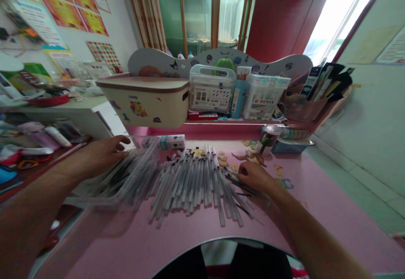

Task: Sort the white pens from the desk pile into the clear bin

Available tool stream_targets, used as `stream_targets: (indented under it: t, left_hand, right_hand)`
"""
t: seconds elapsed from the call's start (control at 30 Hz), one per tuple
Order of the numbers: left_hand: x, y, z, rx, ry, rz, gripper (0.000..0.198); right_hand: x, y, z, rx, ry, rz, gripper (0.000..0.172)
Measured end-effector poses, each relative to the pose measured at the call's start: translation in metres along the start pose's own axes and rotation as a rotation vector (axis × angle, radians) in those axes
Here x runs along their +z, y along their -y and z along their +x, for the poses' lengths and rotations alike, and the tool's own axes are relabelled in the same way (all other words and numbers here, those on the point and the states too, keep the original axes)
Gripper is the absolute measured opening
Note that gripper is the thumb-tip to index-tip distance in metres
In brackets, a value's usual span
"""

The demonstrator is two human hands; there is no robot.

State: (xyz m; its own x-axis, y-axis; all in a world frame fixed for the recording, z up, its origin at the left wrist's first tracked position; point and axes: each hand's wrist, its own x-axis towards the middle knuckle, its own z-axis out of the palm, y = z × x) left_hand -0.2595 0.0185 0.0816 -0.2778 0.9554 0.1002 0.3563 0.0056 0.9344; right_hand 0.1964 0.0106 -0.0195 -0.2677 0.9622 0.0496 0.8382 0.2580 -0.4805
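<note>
Fan of pens [193, 184] — on desk [126, 245]; between hands [106, 156] [255, 176]

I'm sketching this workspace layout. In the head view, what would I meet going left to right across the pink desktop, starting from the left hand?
Left hand → spread of slim pen-like sticks → right hand → blue box.

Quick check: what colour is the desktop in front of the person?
The desktop is pink, with cartoon prints; the head view shows it best.
</note>
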Motion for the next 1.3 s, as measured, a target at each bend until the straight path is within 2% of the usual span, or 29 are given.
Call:
stream_targets:
  t: [0.07,0.1,0.17,0.2,0.27,0.37,0.43,0.53,0.6,0.67,0.73,0.83,0.97,1.07,1.17,1.3]
  left_hand:
    - [0.011,-0.016,-0.013,0.078,-0.027,0.391,0.029]
    - [0.020,-0.026,-0.022,0.118,-0.053,0.497,0.030]
    - [0.042,-0.046,-0.040,0.259,-0.039,0.530,0.027]
    - [0.056,-0.055,-0.049,0.311,-0.072,0.470,0.026]
    - [0.087,-0.065,-0.064,0.332,-0.023,0.335,0.023]
    - [0.142,-0.063,-0.079,0.248,0.241,0.044,0.022]
    - [0.181,-0.053,-0.085,0.120,0.347,-0.204,0.022]
    - [0.229,-0.039,-0.090,-0.180,0.350,-0.436,0.029]
    - [0.249,-0.033,-0.091,-0.296,0.354,-0.566,0.034]
    - [0.259,-0.029,-0.092,-0.301,0.386,-0.654,0.029]
    - [0.262,-0.026,-0.092,-0.258,0.401,-0.691,0.016]
    - [0.260,-0.021,-0.091,-0.233,0.341,-0.745,0.012]
    - [0.255,-0.016,-0.089,-0.236,0.259,-0.808,0.011]
    - [0.253,-0.015,-0.091,-0.272,0.346,-0.902,0.019]
    - [0.253,-0.013,-0.094,-0.268,0.447,-0.890,0.023]
    - [0.255,-0.011,-0.095,-0.212,0.458,-0.817,0.024]
  right_hand:
    - [0.000,0.000,0.001,0.010,-0.014,-0.014,0.012]
    - [-0.001,0.001,0.001,0.007,-0.031,-0.017,0.010]
    - [-0.001,0.003,0.002,-0.015,-0.073,-0.015,0.009]
    - [-0.002,0.004,0.002,-0.021,-0.099,-0.012,0.010]
    - [-0.001,0.005,0.003,-0.015,-0.144,0.012,0.011]
    - [0.000,0.008,0.003,-0.014,-0.219,0.111,0.014]
    - [0.000,0.011,0.003,-0.048,-0.254,0.165,0.015]
    - [-0.001,0.018,0.001,-0.101,-0.254,0.225,0.015]
    - [-0.001,0.022,-0.002,-0.125,-0.219,0.279,0.015]
    - [0.000,0.025,-0.005,-0.150,-0.168,0.319,0.014]
    - [0.001,0.026,-0.006,-0.186,-0.116,0.354,0.013]
    - [0.002,0.024,-0.005,-0.192,-0.078,0.337,0.015]
    - [0.001,0.022,-0.002,-0.174,-0.095,0.205,0.023]
    - [0.002,0.023,-0.003,-0.193,-0.106,0.269,0.026]
    - [0.003,0.027,-0.006,-0.174,-0.037,0.409,0.024]
    - [0.001,0.034,-0.011,-0.132,0.043,0.481,0.019]
